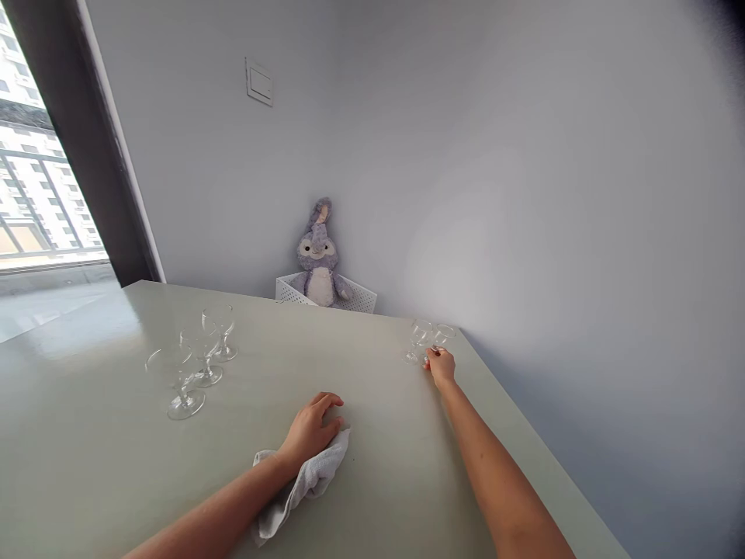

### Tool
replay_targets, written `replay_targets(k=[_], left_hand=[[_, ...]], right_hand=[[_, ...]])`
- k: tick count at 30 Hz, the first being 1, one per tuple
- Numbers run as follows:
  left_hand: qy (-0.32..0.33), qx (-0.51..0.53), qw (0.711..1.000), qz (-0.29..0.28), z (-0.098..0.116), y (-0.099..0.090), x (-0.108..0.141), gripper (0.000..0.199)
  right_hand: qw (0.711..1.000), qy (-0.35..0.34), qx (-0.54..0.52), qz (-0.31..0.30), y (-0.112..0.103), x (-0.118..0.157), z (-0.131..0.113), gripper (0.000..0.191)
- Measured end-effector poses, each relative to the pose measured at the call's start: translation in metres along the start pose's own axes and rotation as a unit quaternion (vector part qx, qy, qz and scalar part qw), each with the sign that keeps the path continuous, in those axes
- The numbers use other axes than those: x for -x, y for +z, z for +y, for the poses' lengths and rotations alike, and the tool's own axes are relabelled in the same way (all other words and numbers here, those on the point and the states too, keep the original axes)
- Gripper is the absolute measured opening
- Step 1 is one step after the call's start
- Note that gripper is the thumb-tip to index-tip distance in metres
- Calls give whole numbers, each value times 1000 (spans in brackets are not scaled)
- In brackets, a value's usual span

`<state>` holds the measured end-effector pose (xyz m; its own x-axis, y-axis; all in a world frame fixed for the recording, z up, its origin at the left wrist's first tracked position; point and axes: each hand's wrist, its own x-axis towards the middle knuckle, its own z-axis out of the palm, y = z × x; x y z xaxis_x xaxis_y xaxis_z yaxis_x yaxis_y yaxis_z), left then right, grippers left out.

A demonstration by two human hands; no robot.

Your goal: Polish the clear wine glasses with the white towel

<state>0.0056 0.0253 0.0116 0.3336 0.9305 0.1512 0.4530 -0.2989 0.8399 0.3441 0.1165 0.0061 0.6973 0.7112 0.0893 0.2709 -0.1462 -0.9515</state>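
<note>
My right hand [441,366] reaches to the far right corner of the table, its fingers closed at the stem of a clear stemmed glass [445,334]. Just left of it stands another stemmed glass [421,334]. My left hand [313,425] lies palm down near the middle of the table, fingers loosely bent and apart. A crumpled white cloth [308,481] is under its wrist and thumb side; no grip on the cloth shows. On the left, three clear stemmed glasses stand upright in a slanting row: a near one [185,400], a middle one [206,373] and a far one [224,349].
The pale table [116,466] ends at a right edge beside the grey wall [524,194]. Behind its far edge, a purple plush rabbit [320,283] sits in a white perforated basket [364,299]. A light switch [259,83] and a dark-framed window lie to the left.
</note>
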Motion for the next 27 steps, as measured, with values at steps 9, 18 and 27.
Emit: replay_targets(k=[9, 18, 27], left_hand=[[-46, 95, 993, 49, -10, 5, -4, 24], [36, 97, 952, 286, 5, -21, -2, 18], [-182, 119, 874, 435, -43, -75, -44, 61]], right_hand=[[999, -11, 27, 23, -9, 73, -12, 26], [785, -178, 44, -592, 6, 237, -72, 37], [914, -185, 25, -360, 13, 205, -45, 28]])
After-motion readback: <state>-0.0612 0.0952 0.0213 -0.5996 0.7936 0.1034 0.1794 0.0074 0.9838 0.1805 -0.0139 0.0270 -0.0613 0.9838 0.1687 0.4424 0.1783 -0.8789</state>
